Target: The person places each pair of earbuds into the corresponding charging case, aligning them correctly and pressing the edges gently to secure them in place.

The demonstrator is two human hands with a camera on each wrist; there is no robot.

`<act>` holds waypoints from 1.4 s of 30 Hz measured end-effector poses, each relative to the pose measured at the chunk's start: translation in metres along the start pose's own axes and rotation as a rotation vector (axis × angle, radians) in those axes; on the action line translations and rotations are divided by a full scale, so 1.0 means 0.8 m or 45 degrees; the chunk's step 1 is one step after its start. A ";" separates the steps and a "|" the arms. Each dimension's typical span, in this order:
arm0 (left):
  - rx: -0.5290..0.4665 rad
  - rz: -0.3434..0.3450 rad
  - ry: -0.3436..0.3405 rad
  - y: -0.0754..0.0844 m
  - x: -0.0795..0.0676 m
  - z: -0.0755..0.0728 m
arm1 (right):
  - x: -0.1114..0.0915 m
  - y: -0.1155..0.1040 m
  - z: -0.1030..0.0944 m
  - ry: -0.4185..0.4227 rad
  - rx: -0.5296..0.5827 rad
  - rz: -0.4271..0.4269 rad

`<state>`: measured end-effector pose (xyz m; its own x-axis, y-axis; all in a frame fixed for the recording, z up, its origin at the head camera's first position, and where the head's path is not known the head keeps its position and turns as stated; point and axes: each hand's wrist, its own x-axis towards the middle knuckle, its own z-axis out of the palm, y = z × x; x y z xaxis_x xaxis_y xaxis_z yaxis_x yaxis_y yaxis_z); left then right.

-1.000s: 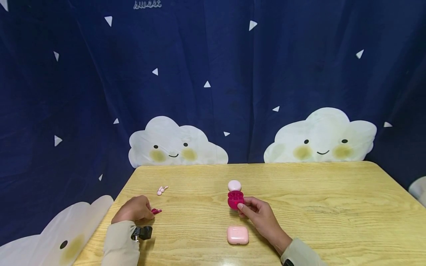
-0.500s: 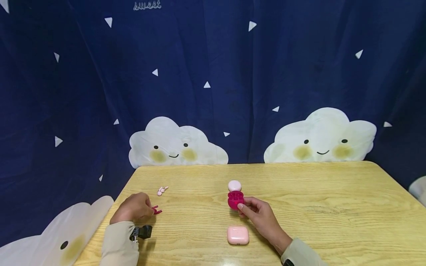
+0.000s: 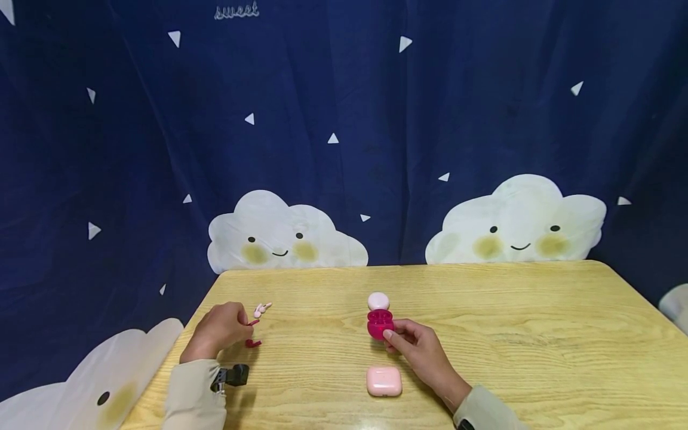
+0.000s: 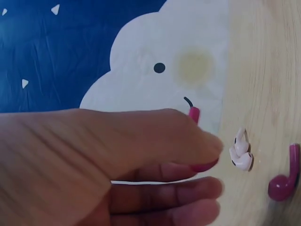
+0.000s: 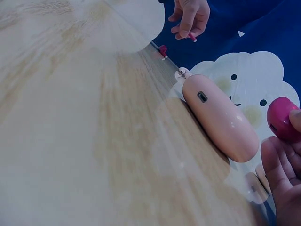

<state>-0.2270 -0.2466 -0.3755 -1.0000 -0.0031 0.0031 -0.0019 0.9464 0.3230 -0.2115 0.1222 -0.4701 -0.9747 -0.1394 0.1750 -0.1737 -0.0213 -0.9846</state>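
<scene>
My left hand (image 3: 220, 328) pinches a magenta earbud (image 4: 194, 114) between thumb and fingertips; its stem pokes out and most of its head is hidden. Below that hand a matching magenta earbud (image 3: 252, 343) lies on the table, and the left wrist view shows its rounded head and stem. With thumb and fingers, my right hand (image 3: 421, 352) holds a magenta earbud case (image 3: 379, 327) whose lid is raised. Just beyond the left hand rests a pair of pale pink earbuds (image 3: 260, 309), close together.
A pink earbud case (image 3: 384, 382) lies closed in front of the magenta one. Behind stands a pale pink round case (image 3: 378, 301). The wooden table (image 3: 510, 334) ends at a dark blue curtain (image 3: 376, 119) with cloud prints.
My left hand has lifted one magenta earbud and moved slightly up and away from the other, which stays on the table. The right hand and its case hold still.
</scene>
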 end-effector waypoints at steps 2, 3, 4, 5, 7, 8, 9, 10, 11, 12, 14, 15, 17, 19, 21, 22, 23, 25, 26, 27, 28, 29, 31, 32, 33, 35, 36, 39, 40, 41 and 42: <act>0.005 0.020 0.041 0.002 0.001 0.000 | 0.000 0.000 0.000 -0.002 0.003 -0.002; 0.007 0.031 0.060 0.004 0.001 0.000 | 0.000 0.000 0.000 -0.002 0.004 -0.003; 0.004 0.039 0.073 0.005 0.001 0.000 | 0.000 0.000 0.000 -0.003 0.006 -0.005; 0.000 0.047 0.086 0.007 0.002 0.000 | 0.000 0.000 0.000 -0.004 0.007 -0.007; -0.015 0.061 0.110 0.010 0.002 0.000 | 0.000 0.001 0.000 -0.005 0.008 -0.011; -0.024 0.067 0.118 0.011 0.003 0.000 | 0.000 0.001 0.000 -0.005 0.007 -0.013; -0.028 0.073 0.127 0.013 0.003 0.001 | 0.000 0.001 0.000 -0.006 0.005 -0.015; -0.033 0.077 0.135 0.014 0.003 0.001 | 0.000 0.001 0.000 -0.005 0.004 -0.016; -0.038 0.082 0.143 0.016 0.004 0.002 | 0.000 0.002 0.000 -0.005 0.003 -0.016; -0.046 0.083 0.146 0.017 0.004 0.002 | 0.000 0.002 0.000 -0.005 0.002 -0.017; -0.060 0.087 0.154 0.021 0.005 0.003 | 0.000 0.003 0.000 -0.003 0.000 -0.017; -0.068 0.087 0.156 0.022 0.005 0.003 | 0.001 0.003 0.000 -0.003 0.000 -0.016; -0.086 0.090 0.161 0.025 0.005 0.003 | 0.001 0.003 0.000 -0.002 0.000 -0.013; -0.093 0.100 0.171 0.028 0.004 0.003 | 0.001 0.003 0.000 -0.002 0.002 -0.009; -0.102 0.113 0.182 0.031 0.004 0.003 | 0.001 0.003 0.000 -0.003 0.004 -0.007; -0.107 0.122 0.187 0.032 0.004 0.003 | 0.001 0.003 0.000 -0.003 0.004 -0.008; -0.112 0.131 0.193 0.034 0.004 0.003 | 0.001 0.002 0.000 -0.004 0.004 -0.009; -0.125 0.145 0.204 0.036 0.003 0.003 | 0.001 0.002 0.000 -0.004 0.004 -0.013; -0.129 0.150 0.209 0.037 0.004 0.003 | 0.001 0.002 0.000 -0.005 0.004 -0.015; -0.133 0.155 0.214 0.038 0.004 0.003 | 0.001 0.002 0.000 -0.006 0.004 -0.017; -0.131 0.160 0.221 0.039 0.004 0.003 | 0.000 0.002 0.000 -0.007 0.005 -0.018; -0.122 0.166 0.231 0.039 0.004 0.003 | 0.000 0.002 0.000 -0.008 0.007 -0.018; -0.111 0.172 0.245 0.040 0.005 0.004 | 0.000 0.002 0.000 -0.008 0.011 -0.014; -0.105 0.177 0.251 0.041 0.005 0.004 | 0.000 0.002 0.000 -0.009 0.012 -0.009; -0.101 0.183 0.257 0.041 0.005 0.004 | 0.000 0.002 0.000 -0.009 0.013 -0.004; -0.101 0.191 0.265 0.043 0.005 0.004 | 0.000 0.000 0.000 -0.012 0.024 0.011; -0.106 0.196 0.268 0.043 0.005 0.004 | -0.001 -0.004 0.000 -0.014 0.022 0.016; -0.117 0.219 0.282 0.046 0.004 0.004 | -0.005 -0.017 0.003 -0.022 0.019 0.031; -0.122 0.224 0.285 0.047 0.004 0.004 | -0.005 -0.018 0.003 -0.025 0.027 0.035; -0.123 0.232 0.290 0.048 0.004 0.005 | -0.005 -0.018 0.003 -0.025 0.026 0.035; -0.124 0.240 0.296 0.050 0.004 0.005 | -0.005 -0.017 0.003 -0.025 0.020 0.027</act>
<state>-0.2306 -0.2077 -0.3666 -0.9551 0.0851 0.2838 0.1948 0.9021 0.3851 -0.2050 0.1209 -0.4573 -0.9751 -0.1590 0.1545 -0.1510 -0.0338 -0.9880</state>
